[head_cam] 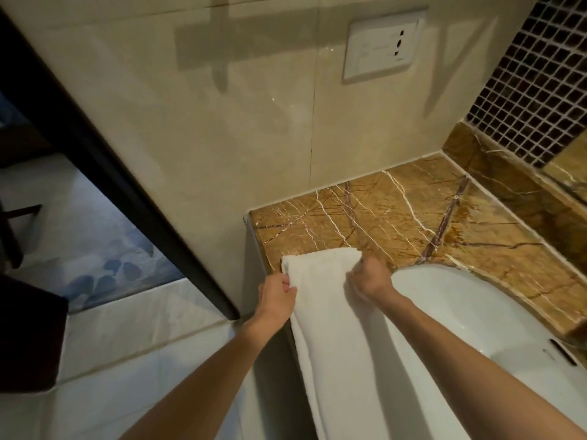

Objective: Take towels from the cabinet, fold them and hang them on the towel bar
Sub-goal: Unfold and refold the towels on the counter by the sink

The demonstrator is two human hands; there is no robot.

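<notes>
A white towel (333,315), folded into a long narrow strip, lies with its far end on the brown marble counter (397,211); the rest hangs down over the counter's front edge toward me. My left hand (274,298) pinches the towel's left edge near the far end. On the opposite edge, close to the far corner, my right hand (370,277) grips the cloth with curled fingers. No towel bar or cabinet is in view.
A white sink basin (470,315) is set into the counter just right of the towel. A white wall socket (381,46) sits on the beige tiled wall. A dark door frame (104,173) runs down the left, with a blue patterned rug (95,249) beyond it.
</notes>
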